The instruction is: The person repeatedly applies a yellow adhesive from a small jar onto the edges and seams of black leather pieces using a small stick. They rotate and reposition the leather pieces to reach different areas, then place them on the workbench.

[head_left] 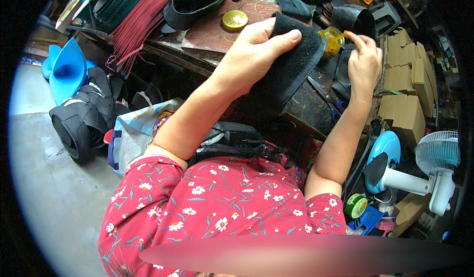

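Note:
My left hand (269, 42) grips a black fuzzy fabric piece (296, 62), thumb on top, and holds it up over the bench. Just right of the fabric stands an open glass jar (332, 42) with yellow contents. My right hand (364, 62) is beside the jar with its fingers curled in. A thin yellow-orange tip points from these fingers to the jar's mouth; whether it is a stick or a fingertip I cannot make out. A yellow lid (234, 20) lies on the reddish-brown board (207, 37). Scissors (323, 93) with blue handles rest below the jar.
Red strips (140, 25) and dark green strips (111, 10) are piled at the far left. Black curved bands (197, 10) lie along the back. At right are cardboard boxes (402, 74) and a white fan (437, 153). Black rolls (81, 124) sit on the floor at left.

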